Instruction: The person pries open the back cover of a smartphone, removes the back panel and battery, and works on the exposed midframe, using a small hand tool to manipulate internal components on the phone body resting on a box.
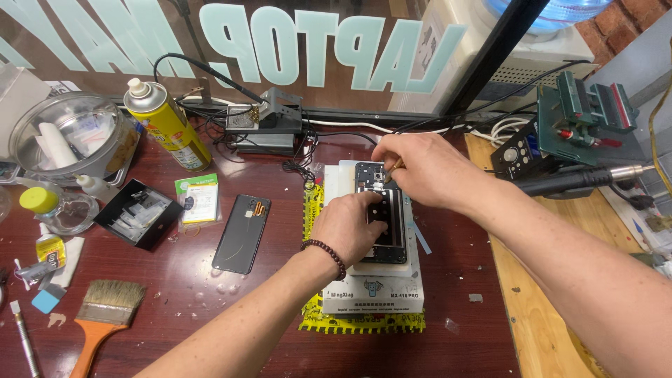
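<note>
Workbench (210,308) cluttered; left hand (348,227) pressed flat on phone (389,224), mid-bench; right hand (420,168) pinching tool (394,168) at phone's top edge.

Both forearms enter from the bottom edge and angle up toward frame centre. Left hand (348,225): palm down, fingers curled and pressing flat, thumb tucked out of sight; a dark bead bracelet (325,253) circles the wrist. Right hand (420,170): reaches in from the lower right, wrist slightly bent, thumb and forefinger pinched together, possibly around something thin. The hands sit just apart, right above left.
</note>
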